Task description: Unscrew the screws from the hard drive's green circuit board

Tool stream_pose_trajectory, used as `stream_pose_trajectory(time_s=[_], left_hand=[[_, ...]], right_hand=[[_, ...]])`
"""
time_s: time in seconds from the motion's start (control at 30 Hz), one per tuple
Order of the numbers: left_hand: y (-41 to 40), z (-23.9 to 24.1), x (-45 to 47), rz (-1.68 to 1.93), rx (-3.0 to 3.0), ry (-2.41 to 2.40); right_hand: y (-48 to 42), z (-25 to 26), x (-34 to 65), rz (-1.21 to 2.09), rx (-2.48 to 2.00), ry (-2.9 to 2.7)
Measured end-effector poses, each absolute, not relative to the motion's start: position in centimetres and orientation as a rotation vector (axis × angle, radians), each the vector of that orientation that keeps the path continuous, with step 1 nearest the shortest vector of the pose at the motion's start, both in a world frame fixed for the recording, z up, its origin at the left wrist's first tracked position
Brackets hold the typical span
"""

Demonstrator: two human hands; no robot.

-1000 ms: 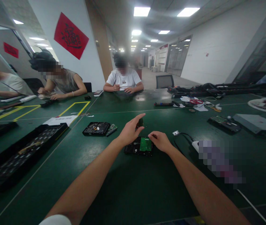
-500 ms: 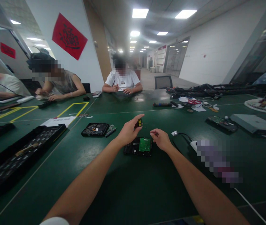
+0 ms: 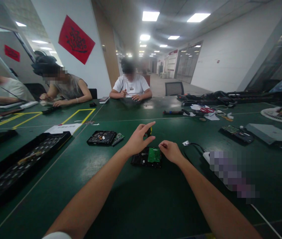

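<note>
A black hard drive [image 3: 142,158] with a green circuit board [image 3: 154,154] facing up lies on the green table [image 3: 136,199] in front of me. My left hand [image 3: 138,139] hovers just above its far edge, fingers pinched on a small black and yellow tool [image 3: 149,131], index finger stretched out. My right hand [image 3: 171,150] rests at the drive's right edge, fingers curled together in a pinch; what they hold is too small to make out.
An opened drive [image 3: 101,137] and a loose circuit board [image 3: 118,137] lie to the left. Long black trays [image 3: 19,162] fill the left side. A cable [image 3: 193,146] runs right. Another board [image 3: 235,132], a grey box [image 3: 270,132] and scissors [image 3: 207,109] lie farther right. Three people sit across.
My left hand has risen slightly and its index finger has straightened. The right hand shifted a little, staying pinched beside the drive.
</note>
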State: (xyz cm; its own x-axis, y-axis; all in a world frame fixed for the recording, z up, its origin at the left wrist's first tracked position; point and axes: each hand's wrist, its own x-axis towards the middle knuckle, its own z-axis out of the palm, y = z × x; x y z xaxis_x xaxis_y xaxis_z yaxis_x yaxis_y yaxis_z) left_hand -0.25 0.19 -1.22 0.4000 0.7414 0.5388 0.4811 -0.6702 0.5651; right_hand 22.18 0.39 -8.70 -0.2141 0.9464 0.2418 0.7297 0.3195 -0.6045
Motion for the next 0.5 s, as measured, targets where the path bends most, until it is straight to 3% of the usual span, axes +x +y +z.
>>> stream_pose_trajectory(time_s=[0.5], left_hand=[[-0.17, -1.35, 0.22, 1.177, 2.461, 1.160]], right_hand=[[0.59, -8.87, 22.16, 0.480, -1.426, -2.052]])
